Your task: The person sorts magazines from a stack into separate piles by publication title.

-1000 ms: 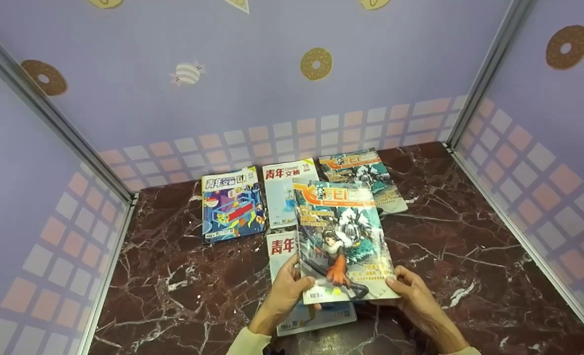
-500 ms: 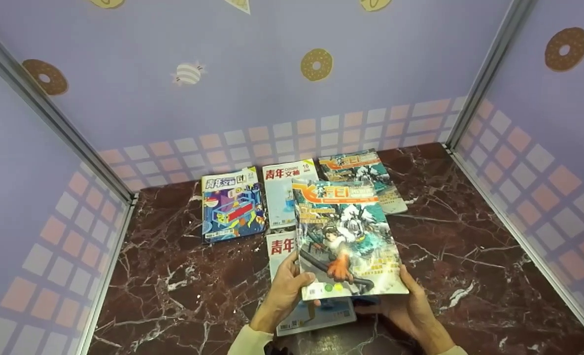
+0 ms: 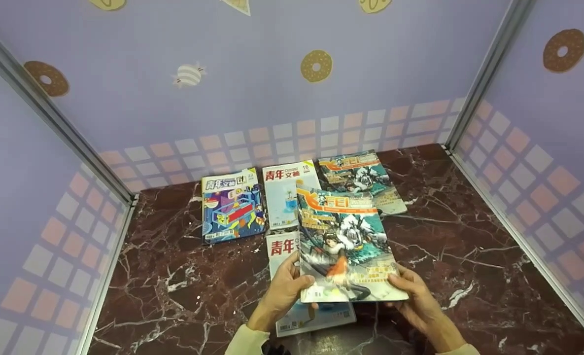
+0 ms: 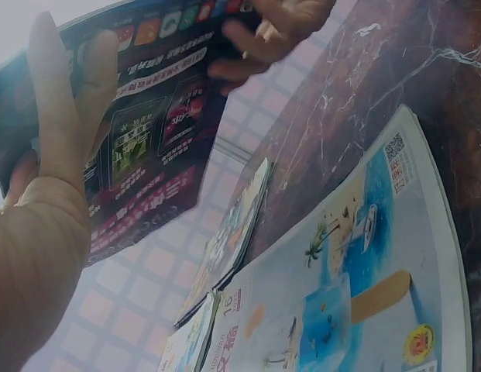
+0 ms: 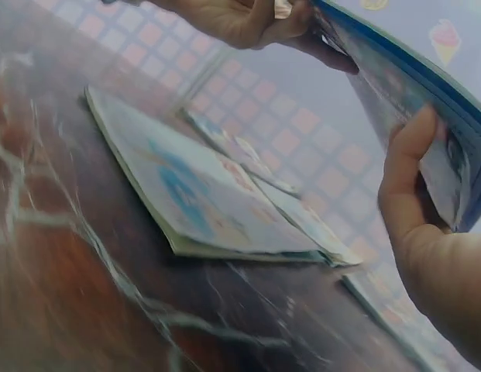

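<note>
Both hands hold up a magazine (image 3: pixel 346 246) with a teal illustrated cover and the orange letters FEI. My left hand (image 3: pixel 284 286) pinches its lower left edge, thumb on the front cover and fingers spread over the dark back cover (image 4: pixel 132 147). At the lower right edge, my right hand (image 3: pixel 415 293) grips it with the thumb (image 5: pixel 417 139) on one face. Below the held magazine lies a pale magazine (image 3: pixel 316 320) with a blue beach picture, partly covered in the head view. Its ice-lolly stick design (image 4: pixel 379 298) shows in the left wrist view.
Along the back of the dark red marble table (image 3: pixel 173 296) lie a colourful blue magazine (image 3: pixel 232 207), a white magazine (image 3: pixel 284 197) with red title characters, and another FEI magazine (image 3: pixel 360 172). Purple panels (image 3: pixel 252 98) with printed sweets enclose three sides.
The held magazine's top edge has dipped and its glare has shifted. My right thumb has moved from the right edge onto the front cover. My left hand keeps its hold.
</note>
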Demonstrator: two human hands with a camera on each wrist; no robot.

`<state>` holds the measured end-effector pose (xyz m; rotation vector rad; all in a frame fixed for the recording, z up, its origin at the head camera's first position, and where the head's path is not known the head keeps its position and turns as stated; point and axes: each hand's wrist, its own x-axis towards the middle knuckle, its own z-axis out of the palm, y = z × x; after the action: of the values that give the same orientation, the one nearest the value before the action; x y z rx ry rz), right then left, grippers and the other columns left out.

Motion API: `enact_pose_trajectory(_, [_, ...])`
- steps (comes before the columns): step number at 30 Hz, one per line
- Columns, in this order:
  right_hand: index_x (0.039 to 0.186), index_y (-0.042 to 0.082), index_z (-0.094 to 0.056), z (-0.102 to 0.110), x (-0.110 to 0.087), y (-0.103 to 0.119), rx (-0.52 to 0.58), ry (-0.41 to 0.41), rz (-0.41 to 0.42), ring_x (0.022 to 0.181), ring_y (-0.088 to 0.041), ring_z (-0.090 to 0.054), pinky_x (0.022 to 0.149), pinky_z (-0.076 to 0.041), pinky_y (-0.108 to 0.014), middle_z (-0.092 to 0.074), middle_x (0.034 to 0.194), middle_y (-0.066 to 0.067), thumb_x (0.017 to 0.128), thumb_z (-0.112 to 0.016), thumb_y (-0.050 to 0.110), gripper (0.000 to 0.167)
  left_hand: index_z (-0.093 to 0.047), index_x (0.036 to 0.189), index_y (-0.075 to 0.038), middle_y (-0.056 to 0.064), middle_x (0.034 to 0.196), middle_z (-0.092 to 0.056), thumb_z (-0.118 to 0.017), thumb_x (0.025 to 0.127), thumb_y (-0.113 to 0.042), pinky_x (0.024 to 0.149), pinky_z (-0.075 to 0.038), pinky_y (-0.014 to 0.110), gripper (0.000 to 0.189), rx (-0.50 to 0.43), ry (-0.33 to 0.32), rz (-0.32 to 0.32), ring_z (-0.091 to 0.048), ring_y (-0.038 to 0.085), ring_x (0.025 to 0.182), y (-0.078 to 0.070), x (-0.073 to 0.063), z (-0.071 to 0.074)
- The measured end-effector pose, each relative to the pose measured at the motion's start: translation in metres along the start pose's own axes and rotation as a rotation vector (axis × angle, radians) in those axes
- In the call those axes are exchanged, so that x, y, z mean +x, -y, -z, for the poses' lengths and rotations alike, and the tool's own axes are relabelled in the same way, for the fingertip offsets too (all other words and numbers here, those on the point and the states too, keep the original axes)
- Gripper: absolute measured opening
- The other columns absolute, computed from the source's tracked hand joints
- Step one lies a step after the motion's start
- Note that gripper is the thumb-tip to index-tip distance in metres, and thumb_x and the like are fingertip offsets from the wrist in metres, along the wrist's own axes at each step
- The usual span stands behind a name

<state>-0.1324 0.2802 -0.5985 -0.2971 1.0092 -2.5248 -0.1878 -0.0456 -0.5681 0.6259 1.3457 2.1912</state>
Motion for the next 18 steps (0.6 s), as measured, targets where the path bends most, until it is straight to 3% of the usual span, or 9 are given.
enact_pose_trajectory(4, [0.141, 0.012, -0.052, 0.002, 0.0, 0.008, -0.176, -0.084, -0.022, 0.086, -0.011, -0.08, 0.059, -0.059, -0.017, -0.078, 0.118, -0.007, 0.114, -0.043, 0.002, 0.03, -0.032, 0.159, 0.011, -0.004, 0.077, -0.076, -0.056, 0.104, 0.006, 0.058, -0.065, 0.032, 0.06, 0.019, 0.01, 0.004, -0.078, 0.01, 0.063, 0.001, 0.002, 0.002])
enact_pose_trajectory(9, [0.123, 0.009, -0.062, 0.002, 0.002, 0.019, -0.386, -0.203, -0.058, 0.073, -0.006, -0.074, 0.056, -0.055, -0.016, -0.08, 0.1, 0.001, 0.111, -0.055, 0.005, 0.014, -0.035, 0.156, 0.009, -0.005, 0.077, -0.073, -0.056, 0.104, 0.006, 0.058, -0.065, 0.033, 0.057, 0.049, -0.011, 0.037, -0.078, 0.01, 0.062, -0.002, 0.008, 0.004])
enact_pose_trajectory(13, [0.112, 0.007, -0.067, 0.003, 0.004, 0.03, -0.445, -0.248, -0.044, 0.07, -0.005, -0.073, 0.056, -0.056, -0.017, -0.08, 0.094, 0.003, 0.109, -0.059, 0.003, 0.01, -0.043, 0.151, 0.005, -0.001, 0.086, -0.077, -0.059, 0.105, 0.002, 0.061, -0.066, 0.035, 0.049, 0.097, -0.033, 0.075, -0.078, 0.012, 0.064, -0.004, 0.015, 0.003])
enact_pose_trajectory(18, [0.1, 0.009, -0.068, 0.007, 0.011, 0.047, -0.578, -0.312, 0.0, 0.067, -0.004, -0.071, 0.054, -0.055, -0.017, -0.078, 0.086, 0.006, 0.107, -0.062, 0.001, 0.011, -0.051, 0.14, 0.005, -0.001, 0.083, -0.076, -0.062, 0.104, 0.0, 0.062, -0.067, 0.038, 0.038, 0.174, -0.089, 0.111, -0.078, 0.013, 0.066, -0.003, 0.029, 0.001])
